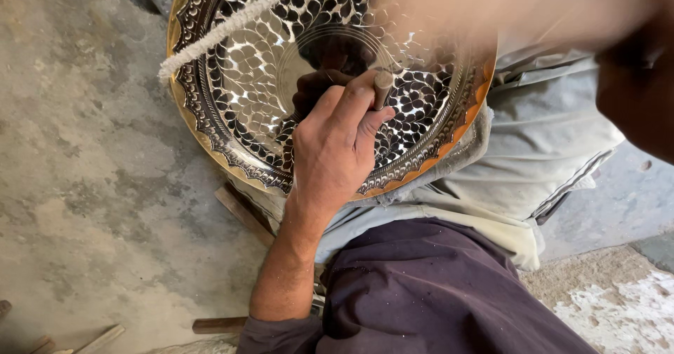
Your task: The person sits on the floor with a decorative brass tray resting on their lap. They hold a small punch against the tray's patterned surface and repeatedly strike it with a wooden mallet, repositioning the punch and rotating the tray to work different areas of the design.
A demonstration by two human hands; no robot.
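A large round brass plate [188,119] with a cut leaf pattern and a gold rim lies tilted on my lap. My left hand [335,147] rests on its patterned face near the centre, fingers closed around a short metal chisel [382,85] that stands upright with its tip on the plate. My right hand [635,80] is a dark blur at the upper right edge. A pale streak of motion runs from it across the top of the plate. Whether it holds anything is hidden by the blur.
A white twisted cord [232,23] crosses the plate's upper left. Grey cloth [547,136] pads the plate over my dark purple trousers [435,291]. Wooden sticks [242,214] [217,324] lie on the concrete floor [84,150] by my leg.
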